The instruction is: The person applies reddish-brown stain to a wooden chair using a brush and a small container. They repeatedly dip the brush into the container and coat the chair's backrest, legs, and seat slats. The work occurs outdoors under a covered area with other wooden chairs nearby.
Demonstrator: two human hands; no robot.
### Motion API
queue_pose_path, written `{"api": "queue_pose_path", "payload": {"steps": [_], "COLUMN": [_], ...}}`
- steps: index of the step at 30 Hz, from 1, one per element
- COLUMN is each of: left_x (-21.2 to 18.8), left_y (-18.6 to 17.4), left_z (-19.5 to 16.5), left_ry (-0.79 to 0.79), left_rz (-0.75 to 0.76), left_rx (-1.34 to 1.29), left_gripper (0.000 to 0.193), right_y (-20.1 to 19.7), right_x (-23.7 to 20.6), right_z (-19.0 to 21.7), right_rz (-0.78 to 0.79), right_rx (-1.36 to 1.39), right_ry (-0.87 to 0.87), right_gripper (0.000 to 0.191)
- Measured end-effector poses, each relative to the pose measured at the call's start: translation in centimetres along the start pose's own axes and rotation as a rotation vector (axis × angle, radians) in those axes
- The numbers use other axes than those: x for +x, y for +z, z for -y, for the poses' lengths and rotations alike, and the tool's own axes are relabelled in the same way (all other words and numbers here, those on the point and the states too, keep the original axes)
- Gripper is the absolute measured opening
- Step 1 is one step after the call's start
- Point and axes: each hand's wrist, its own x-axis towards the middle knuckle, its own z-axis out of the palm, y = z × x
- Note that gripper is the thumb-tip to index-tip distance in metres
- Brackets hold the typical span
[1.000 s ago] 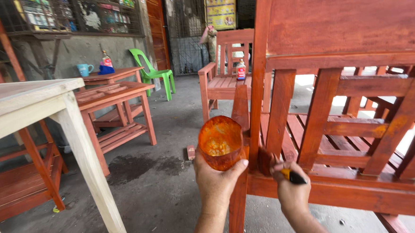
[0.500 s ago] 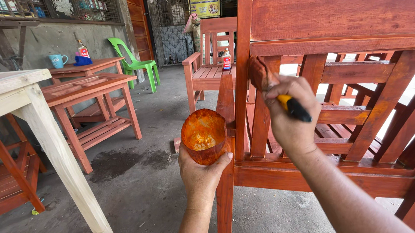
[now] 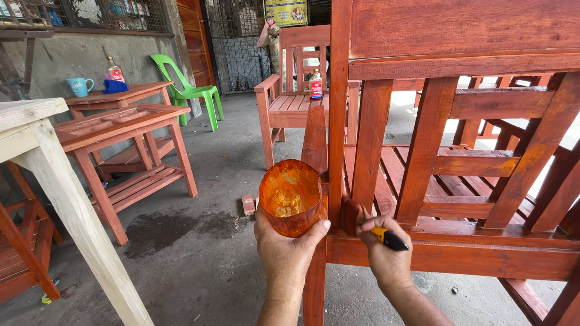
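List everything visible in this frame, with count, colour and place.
cut-off cup of stain: 1, orange, held in front of the bench
brush: 1, yellow and black handle, at the bench's lower rail
slatted bench: 1, red-brown, right foreground
chair: 1, red-brown, centre back
bottle: 1, red label, on that chair's seat
plastic chair: 1, green, back wall
low tables: 2, red-brown, left middle
mug: 1, light blue, on the rear table
unpainted table: 1, pale wood, left foreground
left hand: holds the cup
right hand: holds the brush
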Motion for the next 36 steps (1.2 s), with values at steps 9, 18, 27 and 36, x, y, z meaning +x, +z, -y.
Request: {"api": "queue_pose_path", "payload": {"steps": [9, 18, 27, 36], "left_x": [-0.2, 1.1, 0.7, -0.1], "left_y": [1.0, 1.1, 3.5, 7.4], "left_z": [-0.4, -1.4, -3.7, -4.1], "left_ry": [0.004, 0.030, -0.100, 0.074], "left_rz": [0.001, -0.011, 0.056, 0.090], "left_rx": [-0.022, -0.153, -0.161, -0.211], "left_gripper": [0.100, 0.094, 0.096, 0.091], "right_y": [-0.8, -5.1, 0.5, -0.4], "right_x": [0.2, 2.0, 7.0, 10.2], "right_z": [-0.6, 9.2, 23.6, 23.8], "right_rz": [0.053, -0.002, -0.053, -0.033], "right_rx": [-0.121, 0.001, -0.009, 0.048], "right_ry": [0.029, -0.412, -1.041, -0.837], "right_gripper": [0.013, 0.014, 0.017, 0.019]}}
